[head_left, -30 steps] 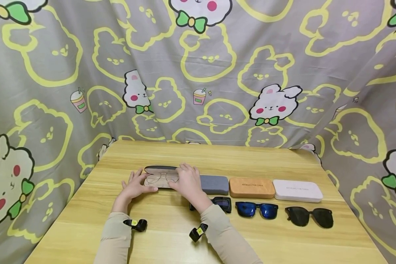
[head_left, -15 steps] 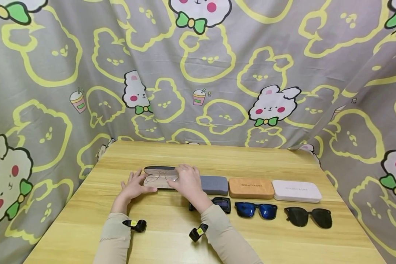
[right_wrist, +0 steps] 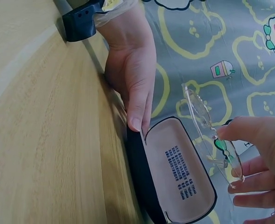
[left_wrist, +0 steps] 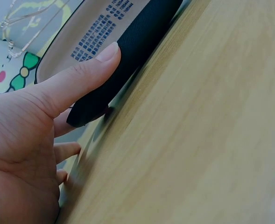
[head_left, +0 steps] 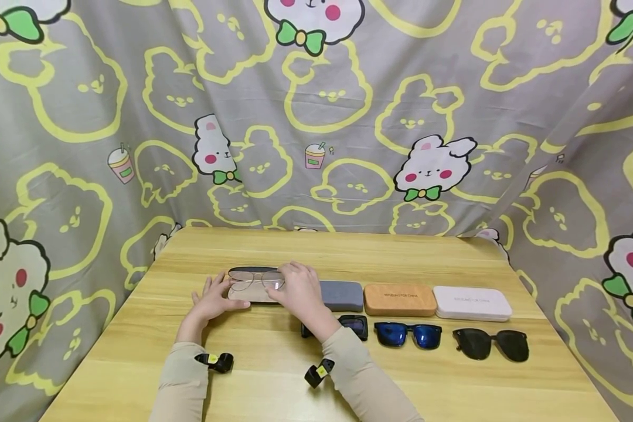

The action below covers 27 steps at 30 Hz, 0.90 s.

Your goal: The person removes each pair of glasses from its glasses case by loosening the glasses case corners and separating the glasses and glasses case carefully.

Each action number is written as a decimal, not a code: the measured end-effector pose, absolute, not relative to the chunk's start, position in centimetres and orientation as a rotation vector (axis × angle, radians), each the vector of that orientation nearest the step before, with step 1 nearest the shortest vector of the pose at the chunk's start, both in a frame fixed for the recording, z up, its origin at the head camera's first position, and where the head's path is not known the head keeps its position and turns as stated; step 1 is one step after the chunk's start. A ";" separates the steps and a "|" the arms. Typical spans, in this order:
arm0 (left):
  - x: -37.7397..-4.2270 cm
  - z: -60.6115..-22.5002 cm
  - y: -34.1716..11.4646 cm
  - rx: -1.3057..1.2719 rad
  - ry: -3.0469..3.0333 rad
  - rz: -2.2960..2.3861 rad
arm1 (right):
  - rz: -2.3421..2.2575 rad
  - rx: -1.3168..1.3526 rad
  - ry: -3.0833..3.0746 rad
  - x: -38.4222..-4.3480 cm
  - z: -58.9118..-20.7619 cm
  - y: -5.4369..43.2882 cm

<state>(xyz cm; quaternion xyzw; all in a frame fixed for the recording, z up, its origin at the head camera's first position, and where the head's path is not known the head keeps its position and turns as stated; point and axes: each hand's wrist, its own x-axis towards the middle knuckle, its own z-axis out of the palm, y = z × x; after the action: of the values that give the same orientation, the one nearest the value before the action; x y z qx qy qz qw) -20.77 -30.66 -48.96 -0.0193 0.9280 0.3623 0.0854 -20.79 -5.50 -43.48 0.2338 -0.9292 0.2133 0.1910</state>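
Observation:
An eyeglass case [head_left: 253, 293], dark outside and beige inside, stands with its lid up at the table's left. Blue print covers part of the lid's lining [right_wrist: 164, 158]. At the case's left end my left hand [head_left: 211, 300] grips it, thumb [left_wrist: 88, 72] on the front edge and fingers behind. Thin-rimmed clear eyeglasses [head_left: 258, 274] hang just above the case, tilted up. My right hand [head_left: 303, 292] pinches them at their right end between thumb and fingers. In the right wrist view the eyeglasses [right_wrist: 200, 111] are apart from the lid.
Right of the case lie a blue-grey case [head_left: 341, 296], an orange case [head_left: 400, 300] and a white case [head_left: 472, 303], all closed. In front of them are black sunglasses [head_left: 353, 327] partly behind my right wrist, blue-lensed sunglasses [head_left: 408, 335] and dark sunglasses [head_left: 490, 344]. A patterned curtain [head_left: 343, 117] hangs behind.
My right hand has raised the eyeglasses a little out of the case and tilted them up. The left hand keeps its grip on the case.

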 end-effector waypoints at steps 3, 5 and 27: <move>-20.8 -49.0 -30.7 -0.057 2.766 1.079 | 0.604 0.671 -2.563 -20.8 -43.5 -5.5; -20.8 -49.1 -30.7 -0.057 2.767 1.078 | 0.593 0.682 -2.537 -20.7 -43.6 -5.5; -20.9 -49.0 -30.7 -0.056 2.775 1.071 | 0.538 0.733 -2.454 -20.0 -43.9 -4.6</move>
<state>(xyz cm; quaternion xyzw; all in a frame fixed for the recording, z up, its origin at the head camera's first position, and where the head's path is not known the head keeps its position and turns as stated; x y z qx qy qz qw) -20.93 -30.65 -49.04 -0.0189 0.9295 0.3589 0.0831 -20.00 -4.58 -43.86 0.2704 -0.9057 0.1984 0.2594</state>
